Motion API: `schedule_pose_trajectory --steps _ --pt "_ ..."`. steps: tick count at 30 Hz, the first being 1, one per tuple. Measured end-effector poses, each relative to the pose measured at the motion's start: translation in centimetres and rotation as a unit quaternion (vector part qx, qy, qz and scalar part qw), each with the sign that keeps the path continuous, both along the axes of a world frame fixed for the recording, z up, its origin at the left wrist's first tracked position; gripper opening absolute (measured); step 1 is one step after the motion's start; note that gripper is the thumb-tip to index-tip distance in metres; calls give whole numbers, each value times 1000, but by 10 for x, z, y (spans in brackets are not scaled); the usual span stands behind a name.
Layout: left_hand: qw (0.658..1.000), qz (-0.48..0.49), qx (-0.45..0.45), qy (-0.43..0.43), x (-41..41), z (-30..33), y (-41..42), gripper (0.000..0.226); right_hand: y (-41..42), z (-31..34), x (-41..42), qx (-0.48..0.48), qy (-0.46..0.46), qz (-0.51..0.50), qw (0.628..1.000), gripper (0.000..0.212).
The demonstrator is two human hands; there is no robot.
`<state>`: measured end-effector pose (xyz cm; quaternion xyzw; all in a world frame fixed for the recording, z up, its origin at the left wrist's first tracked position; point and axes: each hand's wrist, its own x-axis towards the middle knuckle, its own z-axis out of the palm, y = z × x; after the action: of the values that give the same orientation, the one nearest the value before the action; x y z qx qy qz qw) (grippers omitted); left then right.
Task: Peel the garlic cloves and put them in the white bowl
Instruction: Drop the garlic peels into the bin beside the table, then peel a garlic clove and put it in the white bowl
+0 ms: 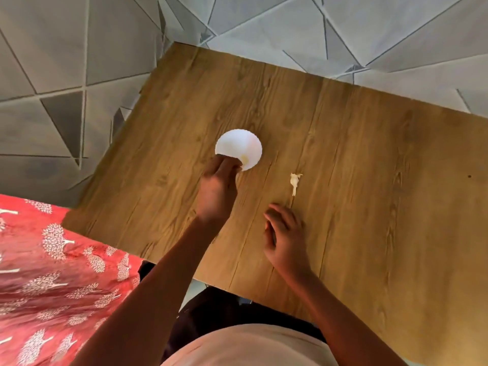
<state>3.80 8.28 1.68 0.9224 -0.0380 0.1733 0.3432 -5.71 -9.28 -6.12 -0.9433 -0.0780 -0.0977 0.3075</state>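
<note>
A small white bowl point(237, 146) with a scalloped rim stands on the wooden table point(356, 154). A pale peeled garlic clove point(245, 160) lies inside it near the front rim. My left hand point(219, 183) reaches over the bowl's near edge, its bent fingertips at the rim right beside the clove, and I see nothing held in them. My right hand point(284, 231) hovers low over the table in front of me, fingers loosely curled and holding nothing. A scrap of garlic skin with a stem point(294, 180) lies on the table between the bowl and my right hand.
The table's left edge runs close to the bowl, with grey patterned floor point(79, 75) beyond it. A red printed cloth point(52, 273) lies at lower left. A tiny dark speck point(469, 176) sits at the table's far right.
</note>
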Motion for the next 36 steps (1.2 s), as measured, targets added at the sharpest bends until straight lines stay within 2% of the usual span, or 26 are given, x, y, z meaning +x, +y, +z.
schedule_pose_trajectory --steps 3,6,10,13,15,17,20,23,27,31,36 --pt "997 -31 66 39 38 0 0 23 1 2 0 -13 19 -1 1000 31" --pt "990 -59 94 83 52 -7 3 32 2 4 -1 -11 33 -2 999 31" --pt "993 -46 99 51 40 -3 3 30 2 11 3 10 43 -5 999 32" --pt "996 -59 61 -20 17 1 -11 28 -3 20 9 78 32 -25 996 30" --pt "995 -95 25 -27 1 1 -31 24 -9 27 18 107 7 -68 992 29" --pt "993 -115 -12 9 -3 -8 -53 21 -18 34 34 129 8 -129 983 29" --pt "989 -84 -72 103 3 -18 -81 20 -31 36 59 155 48 -181 970 30" --pt "981 -48 -98 160 14 -22 -99 17 -42 35 79 162 84 -175 968 28" --pt "969 -14 -120 215 24 -22 -109 16 -51 33 93 173 88 -163 967 21" --pt "961 -1 -131 244 28 -23 -106 16 -53 32 94 167 101 -160 968 21" --pt "965 -12 -126 231 28 -25 -103 16 -52 27 96 126 122 -159 972 26"
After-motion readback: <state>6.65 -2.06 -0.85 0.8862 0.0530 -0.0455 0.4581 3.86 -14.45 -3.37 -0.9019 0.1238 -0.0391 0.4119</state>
